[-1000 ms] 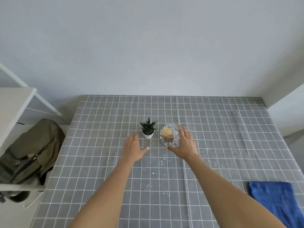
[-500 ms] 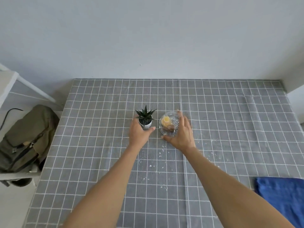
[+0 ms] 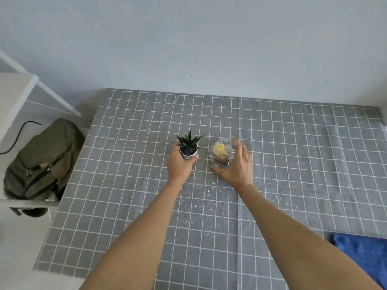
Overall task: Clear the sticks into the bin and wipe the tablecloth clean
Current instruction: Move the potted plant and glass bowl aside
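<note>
Tablecloth (image 3: 293, 143) unwiped, white crumbs (image 3: 209, 192) scattered near; left hand (image 3: 180, 164) grips potted succulent (image 3: 188, 146); right hand (image 3: 236, 166) clasps glass dish (image 3: 221, 153); blue cloth (image 3: 364, 256) untouched; no bin visible.

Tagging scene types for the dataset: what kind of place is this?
Probably a home room or dorm: a table against a plain wall under a gray checked tablecloth, a small potted succulent, and an olive backpack on a white shelf.

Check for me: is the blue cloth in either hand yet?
No. The blue cloth lies untouched at the table's near right corner, while the left hand grips the plant pot and the right hand holds the glass bowl.
</note>
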`<state>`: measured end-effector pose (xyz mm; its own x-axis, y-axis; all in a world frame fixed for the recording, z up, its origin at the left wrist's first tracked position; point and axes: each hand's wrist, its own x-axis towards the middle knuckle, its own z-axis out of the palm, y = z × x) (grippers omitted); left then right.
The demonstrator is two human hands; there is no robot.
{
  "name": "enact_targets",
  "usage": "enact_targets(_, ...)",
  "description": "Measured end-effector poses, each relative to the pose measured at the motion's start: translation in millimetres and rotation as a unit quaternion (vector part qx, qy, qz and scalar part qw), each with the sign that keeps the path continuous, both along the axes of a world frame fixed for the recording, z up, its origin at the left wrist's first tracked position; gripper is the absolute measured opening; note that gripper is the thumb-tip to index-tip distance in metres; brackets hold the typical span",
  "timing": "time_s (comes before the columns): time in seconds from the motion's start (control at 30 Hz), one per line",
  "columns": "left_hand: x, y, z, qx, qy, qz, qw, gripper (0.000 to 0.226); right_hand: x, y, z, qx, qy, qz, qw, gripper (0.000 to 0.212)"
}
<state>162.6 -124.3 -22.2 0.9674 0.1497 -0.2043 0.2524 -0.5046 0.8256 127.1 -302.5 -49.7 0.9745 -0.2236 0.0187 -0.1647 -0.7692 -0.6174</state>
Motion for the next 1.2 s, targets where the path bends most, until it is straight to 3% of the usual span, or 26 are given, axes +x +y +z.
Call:
enact_targets(0.47, -33, 54, 10, -0.026, -0.001, 0.077, 0.997, 0.041, -13, 20, 7, 0.003, -0.026, -0.016, 1.000, 0.104)
enact_targets(1.2, -101, 220, 3, -0.022, -0.014, 0.291, 0.956, 0.043, 25, 217, 10, 0.043, -0.036, 0.195, 0.979, 0.103)
